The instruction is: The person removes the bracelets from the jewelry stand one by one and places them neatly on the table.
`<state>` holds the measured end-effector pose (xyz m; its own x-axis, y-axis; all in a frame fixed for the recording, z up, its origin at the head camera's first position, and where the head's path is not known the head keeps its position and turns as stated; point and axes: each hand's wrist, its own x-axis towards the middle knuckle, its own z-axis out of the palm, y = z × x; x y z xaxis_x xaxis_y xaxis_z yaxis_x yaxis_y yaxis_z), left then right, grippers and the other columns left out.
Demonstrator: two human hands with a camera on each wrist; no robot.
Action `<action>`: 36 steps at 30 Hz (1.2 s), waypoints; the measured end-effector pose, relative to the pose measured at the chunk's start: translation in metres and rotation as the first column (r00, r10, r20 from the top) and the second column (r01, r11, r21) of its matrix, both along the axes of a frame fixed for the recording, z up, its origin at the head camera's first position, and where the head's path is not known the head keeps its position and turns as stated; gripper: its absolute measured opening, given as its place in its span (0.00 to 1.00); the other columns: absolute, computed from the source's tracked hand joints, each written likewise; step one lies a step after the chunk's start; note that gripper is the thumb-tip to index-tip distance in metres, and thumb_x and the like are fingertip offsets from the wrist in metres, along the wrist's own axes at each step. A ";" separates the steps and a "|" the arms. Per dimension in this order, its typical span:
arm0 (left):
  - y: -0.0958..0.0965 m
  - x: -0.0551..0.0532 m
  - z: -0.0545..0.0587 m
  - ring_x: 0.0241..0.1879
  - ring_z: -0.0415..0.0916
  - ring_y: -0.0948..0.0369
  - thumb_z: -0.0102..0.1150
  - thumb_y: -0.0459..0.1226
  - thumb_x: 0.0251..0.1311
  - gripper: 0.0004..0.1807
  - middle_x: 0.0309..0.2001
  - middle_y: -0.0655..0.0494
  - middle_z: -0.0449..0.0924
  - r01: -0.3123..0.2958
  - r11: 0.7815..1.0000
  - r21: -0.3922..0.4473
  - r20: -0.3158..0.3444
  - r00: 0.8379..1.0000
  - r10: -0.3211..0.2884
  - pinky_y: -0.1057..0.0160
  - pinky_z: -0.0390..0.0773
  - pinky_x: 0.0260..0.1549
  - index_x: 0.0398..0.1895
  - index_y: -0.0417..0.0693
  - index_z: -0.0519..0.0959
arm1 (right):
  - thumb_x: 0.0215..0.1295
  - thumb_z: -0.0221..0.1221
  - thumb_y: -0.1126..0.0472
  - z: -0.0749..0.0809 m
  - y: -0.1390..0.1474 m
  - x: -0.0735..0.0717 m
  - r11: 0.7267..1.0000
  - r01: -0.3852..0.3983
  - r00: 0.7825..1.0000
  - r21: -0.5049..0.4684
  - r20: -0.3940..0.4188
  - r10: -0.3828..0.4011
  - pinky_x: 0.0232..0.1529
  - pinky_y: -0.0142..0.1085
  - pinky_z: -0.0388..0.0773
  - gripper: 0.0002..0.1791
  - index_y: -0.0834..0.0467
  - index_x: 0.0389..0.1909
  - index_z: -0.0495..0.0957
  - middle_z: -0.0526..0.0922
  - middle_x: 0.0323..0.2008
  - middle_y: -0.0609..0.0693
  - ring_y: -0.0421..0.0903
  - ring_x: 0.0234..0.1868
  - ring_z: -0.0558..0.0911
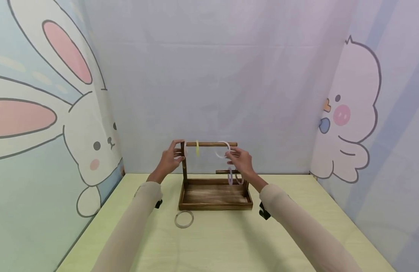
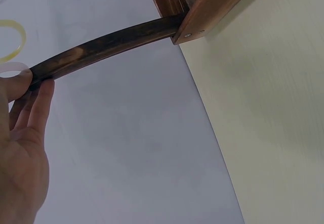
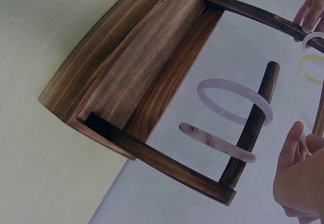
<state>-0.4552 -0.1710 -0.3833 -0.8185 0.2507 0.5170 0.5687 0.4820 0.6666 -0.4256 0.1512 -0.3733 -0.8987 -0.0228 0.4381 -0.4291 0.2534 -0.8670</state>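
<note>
Two bangles (image 3: 217,144) hung above tray (image 1: 216,206), right fingers (image 3: 289,145) pinching white bangle (image 1: 229,147)

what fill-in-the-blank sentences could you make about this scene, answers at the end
The ____ hand holds a white ring.
The middle ring along the upper bar is ____.
Exactly ____ rings hang on the lower bar.
In front of the tray, a grey ring lies on the ____.

Missing words: right; yellow; two; table.
</note>
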 end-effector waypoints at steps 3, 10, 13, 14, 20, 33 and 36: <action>0.000 0.000 0.000 0.58 0.82 0.42 0.63 0.22 0.66 0.42 0.57 0.35 0.82 0.000 1.000 -0.001 0.000 1.000 0.000 0.44 0.83 0.56 0.77 0.61 0.61 | 0.74 0.63 0.66 0.001 0.002 0.001 1.000 0.000 1.000 0.002 0.002 0.000 0.43 0.40 0.89 0.19 0.65 0.63 0.79 0.87 0.50 0.67 0.59 0.50 0.88; 0.001 0.000 0.001 0.58 0.82 0.42 0.63 0.22 0.67 0.41 0.57 0.35 0.83 0.008 1.000 0.006 0.011 1.000 -0.008 0.45 0.82 0.57 0.77 0.60 0.61 | 0.74 0.63 0.66 0.005 0.005 0.005 0.999 0.032 0.999 0.016 0.027 -0.033 0.44 0.40 0.89 0.20 0.65 0.64 0.79 0.86 0.51 0.67 0.59 0.50 0.88; 0.001 0.001 0.001 0.58 0.82 0.42 0.63 0.22 0.67 0.41 0.57 0.34 0.82 0.006 1.000 0.002 0.007 1.000 -0.006 0.44 0.82 0.57 0.77 0.58 0.61 | 0.74 0.63 0.66 0.005 0.007 0.004 0.998 0.048 0.998 0.031 0.028 -0.049 0.45 0.41 0.89 0.20 0.66 0.64 0.79 0.86 0.51 0.67 0.58 0.50 0.89; 0.001 0.001 0.001 0.58 0.82 0.42 0.63 0.22 0.67 0.40 0.57 0.34 0.82 0.003 1.000 0.001 0.006 1.000 -0.003 0.44 0.82 0.57 0.77 0.58 0.61 | 0.74 0.63 0.66 0.004 0.008 0.003 0.998 0.052 0.998 0.037 0.025 -0.053 0.46 0.41 0.88 0.20 0.67 0.64 0.79 0.86 0.51 0.67 0.58 0.50 0.89; 0.001 0.001 0.001 0.58 0.82 0.41 0.63 0.21 0.66 0.41 0.57 0.34 0.82 0.007 1.000 0.001 -0.005 1.000 -0.007 0.43 0.83 0.56 0.77 0.53 0.60 | 0.73 0.64 0.64 0.002 0.015 0.003 0.985 0.112 0.993 0.133 -0.050 -0.106 0.54 0.53 0.85 0.21 0.68 0.63 0.79 0.88 0.48 0.66 0.60 0.50 0.88; 0.000 -0.002 -0.001 0.60 0.81 0.41 0.63 0.23 0.67 0.41 0.59 0.31 0.80 0.014 1.000 0.004 0.019 1.000 -0.014 0.44 0.82 0.57 0.77 0.61 0.60 | 0.73 0.65 0.62 0.003 0.029 0.005 0.973 0.166 0.986 0.159 -0.059 -0.159 0.52 0.52 0.85 0.22 0.68 0.63 0.79 0.88 0.47 0.64 0.58 0.48 0.89; -0.001 -0.002 -0.002 0.60 0.81 0.41 0.63 0.22 0.67 0.41 0.59 0.30 0.80 0.009 1.000 0.000 0.018 1.000 -0.009 0.43 0.82 0.57 0.77 0.60 0.60 | 0.73 0.65 0.62 0.003 0.031 0.006 0.975 0.162 0.986 0.149 -0.051 -0.156 0.51 0.51 0.86 0.23 0.69 0.64 0.79 0.88 0.48 0.65 0.58 0.48 0.89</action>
<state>-0.4571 -0.1715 -0.3849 -0.8255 0.2576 0.5022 0.5606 0.4769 0.6770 -0.4200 0.1826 -0.3704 -0.8787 0.0500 0.4748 -0.4049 0.4487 -0.7967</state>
